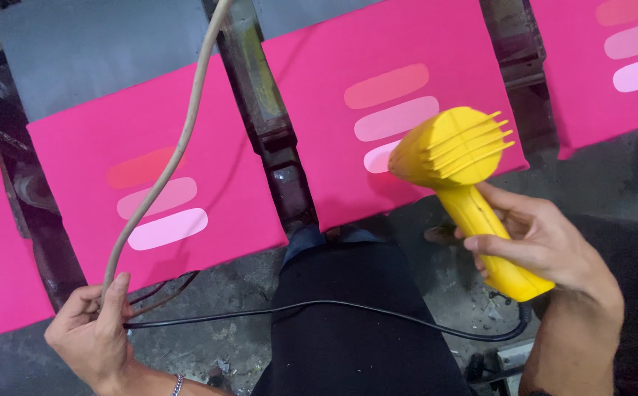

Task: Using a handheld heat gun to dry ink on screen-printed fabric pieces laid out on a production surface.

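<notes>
Yellow plastic makes up the hair-dryer-shaped heat gun [466, 176], and the right hand [546, 246] holds it tight by the handle, with the fingers and thumb wrapped around the lower part. The fat round head of the gun sticks up and to the left, above the hand, and thin yellow fins stand out on its back. Its head hangs over the near edge of a bright pink cloth panel [392, 95] that has three rounded stripes printed on it, one coral, one soft pink and one pale pink. A thin black cord [334, 304] runs from the bottom of the handle, across the person's dark lap, over to the left hand [92, 330]. The left hand is closed around that cord and also around a thick beige hose [165, 172], which climbs up and away over another pink cloth panel [150, 183] with the same three stripes. More pink panels sit at the far left and far right. Dark, dirty metal bars [268, 117] run between the panels, and a grey floor [216, 345] lies below.
</notes>
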